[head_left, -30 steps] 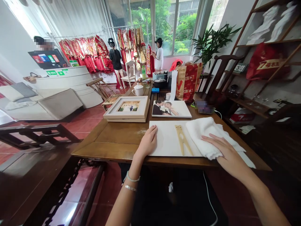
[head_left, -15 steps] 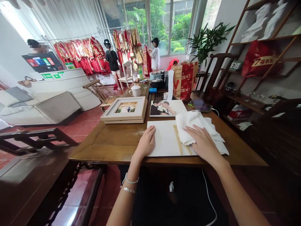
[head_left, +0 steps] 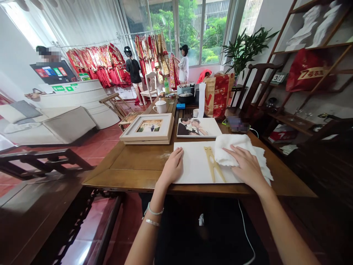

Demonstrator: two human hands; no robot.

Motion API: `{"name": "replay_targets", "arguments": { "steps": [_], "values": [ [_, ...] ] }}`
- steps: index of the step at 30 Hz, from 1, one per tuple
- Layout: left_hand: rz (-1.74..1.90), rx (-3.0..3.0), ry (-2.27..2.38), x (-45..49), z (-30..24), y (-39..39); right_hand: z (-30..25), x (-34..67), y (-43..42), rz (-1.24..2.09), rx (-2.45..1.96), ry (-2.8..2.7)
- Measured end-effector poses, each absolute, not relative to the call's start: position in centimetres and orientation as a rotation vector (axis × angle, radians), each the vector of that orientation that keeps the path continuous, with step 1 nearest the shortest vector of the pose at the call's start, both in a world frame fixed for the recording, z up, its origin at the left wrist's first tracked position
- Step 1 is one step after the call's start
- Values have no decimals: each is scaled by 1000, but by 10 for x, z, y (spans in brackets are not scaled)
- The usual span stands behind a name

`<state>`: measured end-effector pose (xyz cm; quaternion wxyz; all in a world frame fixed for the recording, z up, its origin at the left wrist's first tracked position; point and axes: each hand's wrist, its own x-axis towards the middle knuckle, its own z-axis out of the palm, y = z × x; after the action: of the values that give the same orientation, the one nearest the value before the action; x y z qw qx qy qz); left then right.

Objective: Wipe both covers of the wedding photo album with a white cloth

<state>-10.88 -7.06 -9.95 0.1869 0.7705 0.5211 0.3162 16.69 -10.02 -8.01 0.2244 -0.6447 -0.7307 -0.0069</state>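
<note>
A flat white board (head_left: 191, 162) lies along the near edge of the wooden table. My left hand (head_left: 173, 167) holds its left side, fingers together over the edge. On the board's middle shows a tan cat-faced shape (head_left: 210, 162) with two long legs; whether it is printed or a separate piece I cannot tell. My right hand (head_left: 246, 167) presses on a bunched white cloth (head_left: 234, 143) that covers the board's right part, its fingers bent over the cloth. Some of the cloth hangs past the board's right side onto the table.
Behind the board lie a wedding photo panel (head_left: 197, 127) and stacked white picture frames (head_left: 149, 127). A lidded white cup (head_left: 160, 106), a red-and-tan paper bag (head_left: 217, 95) and a phone-like item (head_left: 238, 125) stand farther back. People stand near racks of red garments (head_left: 97, 66).
My right hand has slid the cloth to the right across the board, so more of the cat-faced shape shows. My left hand stays at the board's left edge.
</note>
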Motion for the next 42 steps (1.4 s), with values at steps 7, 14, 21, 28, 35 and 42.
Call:
{"name": "replay_targets", "arguments": {
  "steps": [7,14,21,28,35,42],
  "values": [
    [858,2180,1483,-108,-101,-68,-73,99,-91,96,-1570,-2150],
    [877,2196,1461,-111,-100,-69,-62,110,-163,276,-1207,-2504],
    [897,2173,1487,-111,-100,-71,-59,128,-155,286,-1343,-2424],
    [892,2171,1468,-109,-100,-69,-65,91,-73,113,-1553,-2382],
    [885,2224,1350,-110,-95,-70,-65,61,-92,45,-1414,-2458],
    [907,2162,1435,-115,-100,-69,-58,92,-176,177,-1171,-2579]
  ]
}}
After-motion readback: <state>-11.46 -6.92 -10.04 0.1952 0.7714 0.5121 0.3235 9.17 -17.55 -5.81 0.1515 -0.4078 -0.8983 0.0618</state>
